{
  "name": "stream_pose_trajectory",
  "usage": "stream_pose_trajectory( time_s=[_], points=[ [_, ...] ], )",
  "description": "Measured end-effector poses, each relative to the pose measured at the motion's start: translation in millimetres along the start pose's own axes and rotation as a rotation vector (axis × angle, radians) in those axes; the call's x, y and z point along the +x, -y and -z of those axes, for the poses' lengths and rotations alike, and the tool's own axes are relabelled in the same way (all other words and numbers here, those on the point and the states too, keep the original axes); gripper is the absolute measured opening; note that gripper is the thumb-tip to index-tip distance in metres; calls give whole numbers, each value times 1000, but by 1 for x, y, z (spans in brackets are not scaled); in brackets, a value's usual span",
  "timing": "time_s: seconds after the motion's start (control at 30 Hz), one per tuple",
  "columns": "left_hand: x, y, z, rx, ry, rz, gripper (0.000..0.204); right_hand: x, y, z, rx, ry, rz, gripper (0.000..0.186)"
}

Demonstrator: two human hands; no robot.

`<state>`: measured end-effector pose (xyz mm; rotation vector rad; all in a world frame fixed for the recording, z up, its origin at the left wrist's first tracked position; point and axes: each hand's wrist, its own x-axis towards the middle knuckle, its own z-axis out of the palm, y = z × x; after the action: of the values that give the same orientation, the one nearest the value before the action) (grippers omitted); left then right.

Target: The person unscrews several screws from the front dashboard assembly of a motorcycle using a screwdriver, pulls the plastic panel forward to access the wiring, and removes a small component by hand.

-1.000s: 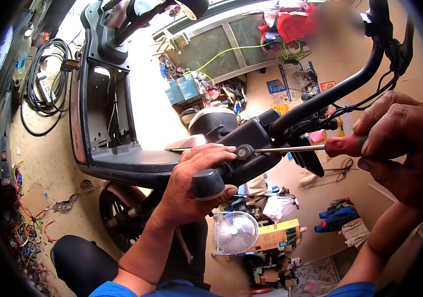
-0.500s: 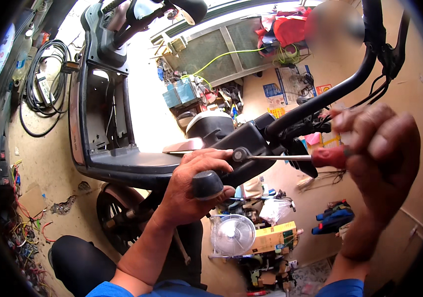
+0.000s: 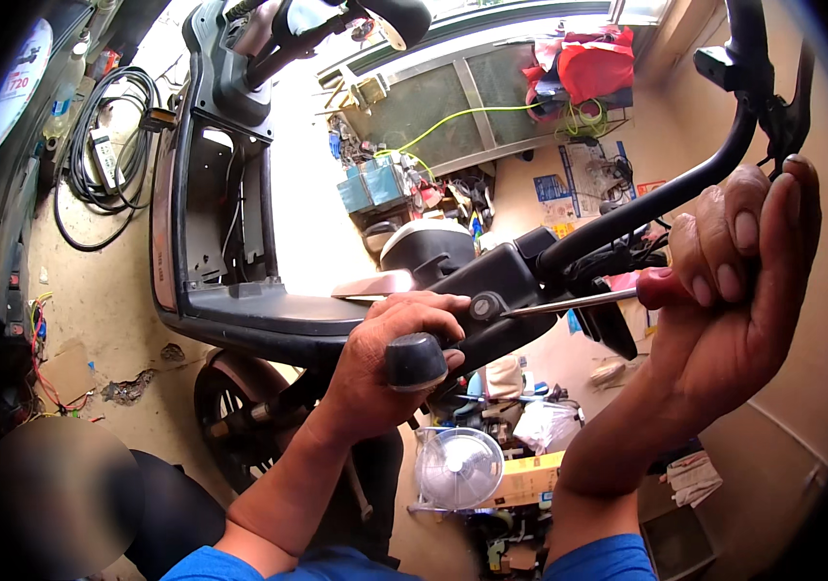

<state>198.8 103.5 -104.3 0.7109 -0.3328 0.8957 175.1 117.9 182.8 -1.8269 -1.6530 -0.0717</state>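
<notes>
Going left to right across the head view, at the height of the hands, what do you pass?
Scooter body panel → left hand on the handlebar end → screw → screwdriver shaft → right hand on its red handle.

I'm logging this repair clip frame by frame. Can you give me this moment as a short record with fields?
Setting: cluttered workshop, scooter body lying on its side
Left hand: wrapped around the black handlebar grip
Right hand: holds a red-handled screwdriver
Screwdriver tip: at a screw on the black switch housing
Handlebar: black, runs up to the right
Nearby: small white fan, coiled black cable
</notes>
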Motion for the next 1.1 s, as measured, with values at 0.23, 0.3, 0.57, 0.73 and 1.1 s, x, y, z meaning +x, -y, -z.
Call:
stream_pose_trajectory(
  time_s=[0.23,0.3,0.57,0.73,1.1],
  points=[
    [-3,-2,-4,125,-84,-51,40,22,-3,-66,-332,-346,-132,20],
    [-3,-2,-3,200,-91,-97,53,31,-10,-73,-364,-360,-159,24],
    [-15,-3,-10,494,-159,-83,68,18,-30,-128,-576,-302,-124,34],
    [-24,2,-19,700,-197,-67,72,21,-34,-136,-630,-250,45,27],
    [-31,-2,-21,652,-166,-51,53,4,-36,-134,-628,-59,125,20]
  ],
)
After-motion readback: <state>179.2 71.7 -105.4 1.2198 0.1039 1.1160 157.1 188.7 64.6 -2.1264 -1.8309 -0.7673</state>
